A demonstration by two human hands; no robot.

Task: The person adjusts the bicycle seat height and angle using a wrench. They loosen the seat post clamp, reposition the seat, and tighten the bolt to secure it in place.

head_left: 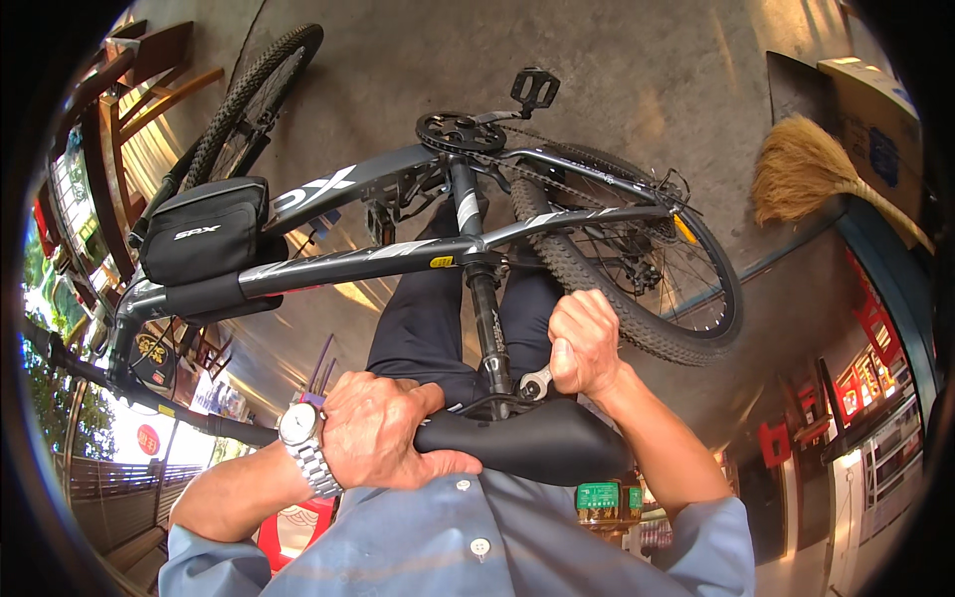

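A dark grey bicycle (368, 261) leans toward me, its black saddle (542, 446) close against my blue shirt. My left hand (376, 426), with a silver watch (298, 426) on the wrist, is clasped over the narrow front end of the saddle. A metal wrench (535, 385) reaches the clamp area under the saddle, at the top of the black seat post (487, 323). My right hand (585, 343) is closed in a fist around the wrench's handle. The wrench's jaw lies beside the clamp; the bolt itself is too small to make out.
A black bag (204, 229) hangs on the frame near the handlebar. The rear wheel (637, 264) lies at right, the front wheel (249, 109) at far left. A straw broom (806, 174) and a cardboard box (875, 129) stand at right. Wooden chairs (119, 129) are at left.
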